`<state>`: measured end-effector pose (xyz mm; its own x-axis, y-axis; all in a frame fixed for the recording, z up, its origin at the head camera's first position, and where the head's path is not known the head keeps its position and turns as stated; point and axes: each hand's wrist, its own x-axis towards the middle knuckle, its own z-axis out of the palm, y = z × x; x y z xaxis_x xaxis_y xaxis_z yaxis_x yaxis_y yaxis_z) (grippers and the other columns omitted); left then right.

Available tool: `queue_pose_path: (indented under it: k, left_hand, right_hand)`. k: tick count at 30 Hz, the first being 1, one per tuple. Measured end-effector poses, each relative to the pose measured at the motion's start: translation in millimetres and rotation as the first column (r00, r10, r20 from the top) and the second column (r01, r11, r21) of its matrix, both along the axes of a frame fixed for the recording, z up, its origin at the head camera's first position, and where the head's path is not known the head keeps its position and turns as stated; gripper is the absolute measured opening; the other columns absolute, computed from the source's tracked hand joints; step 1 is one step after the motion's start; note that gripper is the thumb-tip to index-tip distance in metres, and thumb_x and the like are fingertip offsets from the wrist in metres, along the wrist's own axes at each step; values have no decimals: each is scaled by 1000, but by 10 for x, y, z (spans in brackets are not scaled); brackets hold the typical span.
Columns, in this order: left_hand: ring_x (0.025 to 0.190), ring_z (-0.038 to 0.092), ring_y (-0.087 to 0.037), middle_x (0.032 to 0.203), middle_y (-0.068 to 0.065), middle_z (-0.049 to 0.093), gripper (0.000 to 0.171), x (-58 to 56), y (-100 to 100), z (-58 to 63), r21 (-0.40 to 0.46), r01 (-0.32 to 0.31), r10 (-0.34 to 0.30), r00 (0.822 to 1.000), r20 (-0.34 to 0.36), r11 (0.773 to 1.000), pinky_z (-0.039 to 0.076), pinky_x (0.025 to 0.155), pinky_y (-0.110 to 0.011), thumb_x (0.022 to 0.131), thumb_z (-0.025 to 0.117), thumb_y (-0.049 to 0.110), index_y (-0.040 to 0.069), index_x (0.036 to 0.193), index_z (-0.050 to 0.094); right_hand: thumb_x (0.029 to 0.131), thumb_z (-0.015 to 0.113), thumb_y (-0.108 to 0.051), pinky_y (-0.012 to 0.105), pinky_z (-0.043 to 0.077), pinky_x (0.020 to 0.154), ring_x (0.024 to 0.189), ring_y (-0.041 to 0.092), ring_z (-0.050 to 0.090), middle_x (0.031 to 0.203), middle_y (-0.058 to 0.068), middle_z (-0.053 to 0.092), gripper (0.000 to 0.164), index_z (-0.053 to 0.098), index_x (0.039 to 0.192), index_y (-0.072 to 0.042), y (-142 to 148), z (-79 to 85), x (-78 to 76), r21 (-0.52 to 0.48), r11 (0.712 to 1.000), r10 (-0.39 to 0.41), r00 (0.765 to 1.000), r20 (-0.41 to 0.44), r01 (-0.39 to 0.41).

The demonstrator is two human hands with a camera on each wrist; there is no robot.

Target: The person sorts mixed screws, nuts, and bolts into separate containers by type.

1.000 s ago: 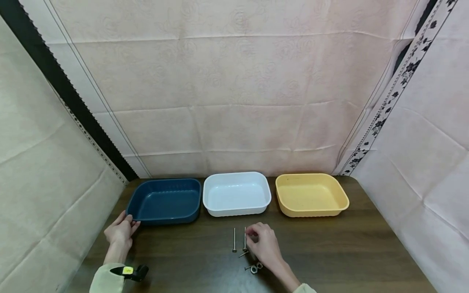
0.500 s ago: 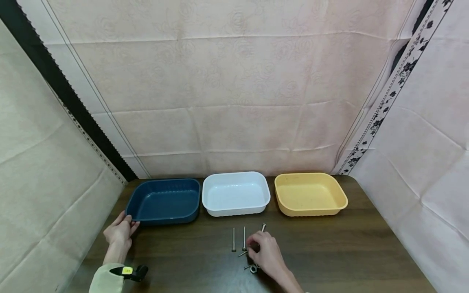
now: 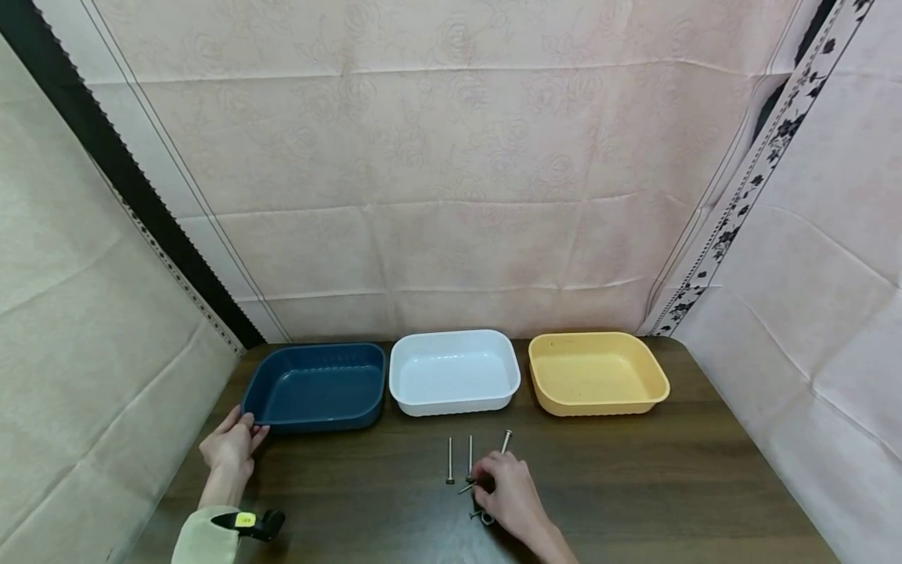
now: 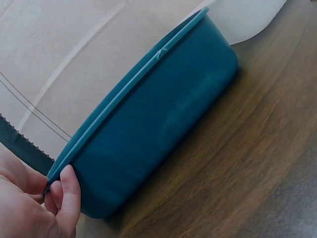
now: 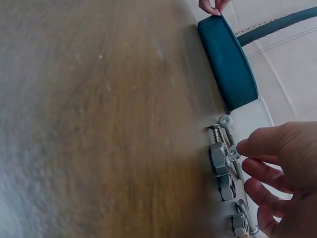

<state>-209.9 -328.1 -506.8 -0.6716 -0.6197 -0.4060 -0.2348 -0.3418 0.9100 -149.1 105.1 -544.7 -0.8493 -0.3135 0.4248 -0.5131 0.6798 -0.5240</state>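
Observation:
My left hand (image 3: 227,448) pinches the near left corner of the blue tray (image 4: 163,114) by its rim, thumb and fingers on either side of the wall. My right hand (image 3: 513,495) hovers low over a group of fasteners, fingers loosely bent and apart. In the right wrist view, its thumb (image 5: 260,143) is beside a bolt head (image 5: 235,152); I cannot tell whether they touch. Two bolts (image 3: 450,462) lie parallel left of this hand, and a third bolt (image 3: 506,441) shows beyond it. Small screws (image 5: 218,134) and several nuts (image 5: 219,157) lie close by, partly hidden in the head view.
To the right of the blue tray stand a white tray (image 3: 454,408) and a yellow tray (image 3: 599,409), in a row along the back of the wooden table (image 3: 676,478). Pale cloth (image 3: 451,157) hangs behind and at both sides.
My right hand has drawn back toward me from beside the bolts, which uncovers the third bolt and covers part of the nuts. The left hand keeps its place on the blue tray.

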Motion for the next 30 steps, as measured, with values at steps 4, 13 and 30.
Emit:
queue_pose_path:
  k: [4,13,30]
  left_hand:
    - [74,65,-2,122,-4,47,51,-8,0,0,-5,-2,2,1000,3,1000,57,77,-20,104,50,11,14,154,39]
    - [75,64,-2,148,-13,39,51,-9,0,-11,-6,7,-7,1000,-12,1000,56,77,-20,105,48,11,13,155,37]
    - [80,66,-3,155,-14,34,52,-14,-2,-14,-4,9,-9,1000,-2,1000,56,80,-20,105,48,12,15,155,36]
  right_hand:
    - [69,83,-2,31,39,67,80,11,56,84,-10,65,21,72,80,-17,-13,-26,-3,-6,1000,5,1000,-2,-5]
    - [69,83,-3,31,38,67,80,11,55,84,-12,65,21,73,80,-18,-48,-74,-24,-1,1000,21,999,29,-21]
    - [78,84,-11,28,38,63,76,10,52,84,-15,62,14,76,82,-22,-51,-88,-80,149,982,113,993,16,-114]
